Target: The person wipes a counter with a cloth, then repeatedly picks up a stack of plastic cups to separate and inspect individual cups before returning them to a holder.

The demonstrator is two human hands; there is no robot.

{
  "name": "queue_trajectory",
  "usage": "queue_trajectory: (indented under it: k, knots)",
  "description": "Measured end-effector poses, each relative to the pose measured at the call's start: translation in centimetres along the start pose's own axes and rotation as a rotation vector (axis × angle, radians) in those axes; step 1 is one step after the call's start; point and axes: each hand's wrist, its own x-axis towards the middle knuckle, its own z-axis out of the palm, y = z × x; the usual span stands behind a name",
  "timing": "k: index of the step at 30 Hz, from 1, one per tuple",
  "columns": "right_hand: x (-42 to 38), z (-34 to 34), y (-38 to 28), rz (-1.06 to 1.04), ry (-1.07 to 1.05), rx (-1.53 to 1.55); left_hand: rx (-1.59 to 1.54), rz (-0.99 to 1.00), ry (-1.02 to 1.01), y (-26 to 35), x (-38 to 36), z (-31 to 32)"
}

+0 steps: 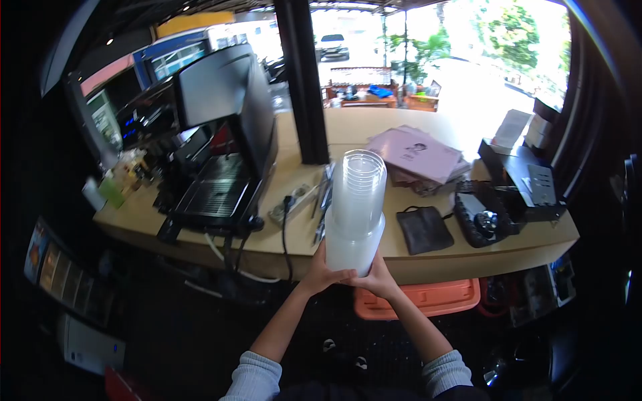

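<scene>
A tall stack of clear plastic cups [357,207] stands upright in front of me, at the front edge of the wooden counter. My left hand [322,273] wraps round the lower left side of the stack, and my right hand [376,275] wraps round its lower right side. The thumbs come close together at the front of the cups. Behind the stack lie pink printed menus or folders [420,154]. To its right is a dark pouch [425,230], and to its left a power strip [293,203] with a black plug.
An espresso machine [224,134] fills the counter's left part. A black basket [483,214] and a black box [525,180] with papers stand right. A dark post [304,87] rises behind the power strip. An orange lid [428,299] lies below the counter [535,242].
</scene>
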Motion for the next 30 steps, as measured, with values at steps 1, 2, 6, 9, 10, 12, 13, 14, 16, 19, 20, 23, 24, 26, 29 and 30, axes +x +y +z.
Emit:
queue_trajectory:
  k: [1, 2, 6, 9, 10, 12, 13, 14, 16, 19, 20, 23, 24, 26, 29, 30]
  knots:
    - [-0.3, 1.0, 0.7, -0.036, 0.004, -0.106, 0.0, -0.011, 0.036, 0.0, -1.3, -0.9]
    - [-0.7, 2.4, 0.7, 0.034, 0.006, -0.107, 0.013, -0.052, 0.033, -0.1, -2.6, -1.9]
    - [-0.6, 7.5, 1.4, -0.006, -0.14, -0.105, -0.045, -0.103, 0.141, 2.1, -8.4, -4.5]
    - [-0.4, 12.7, 1.9, -0.034, -0.266, -0.211, -0.022, -0.012, 0.226, 3.5, -12.9, -7.8]
    - [-0.4, 14.9, 2.2, -0.022, -0.304, -0.177, -0.026, 0.001, 0.251, 4.2, -14.7, -9.2]
    - [-0.4, 20.0, 3.4, -0.021, -0.375, -0.129, -0.069, 0.03, 0.32, 6.0, -18.7, -11.9]
    - [-0.6, 22.8, 4.4, -0.03, -0.419, -0.101, -0.049, 0.039, 0.347, 6.8, -21.0, -13.6]
    - [-0.9, 25.8, 5.6, -0.035, -0.46, -0.071, -0.024, 0.022, 0.386, 7.6, -23.6, -15.5]
    - [-2.2, 32.2, 8.0, -0.024, -0.542, -0.011, 0.007, -0.01, 0.448, 8.2, -29.9, -18.9]
    - [-2.6, 42.8, 10.6, -0.068, -0.659, 0.047, 0.159, 0.083, 0.563, 10.7, -37.2, -25.7]
    - [-3.4, 45.7, 11.7, -0.017, -0.702, 0.078, 0.139, 0.065, 0.61, 11.4, -40.1, -27.1]
    - [-4.3, 53.5, 12.9, 0.029, -0.789, 0.117, 0.167, 0.062, 0.697, 13.3, -46.4, -30.9]
    - [-4.4, 55.7, 13.2, 0.015, -0.819, 0.121, 0.202, 0.068, 0.738, 14.0, -48.0, -32.1]
    - [-4.2, 59.5, 13.2, 0.032, -0.864, 0.127, 0.21, 0.051, 0.808, 14.3, -51.1, -34.5]
    - [-3.2, 64.0, 14.7, 0.038, -0.927, 0.103, 0.291, 0.035, 0.867, 14.1, -54.1, -38.5]
    - [-2.7, 65.4, 15.3, 0.071, -0.948, 0.107, 0.291, 0.042, 0.877, 14.1, -54.7, -39.7]
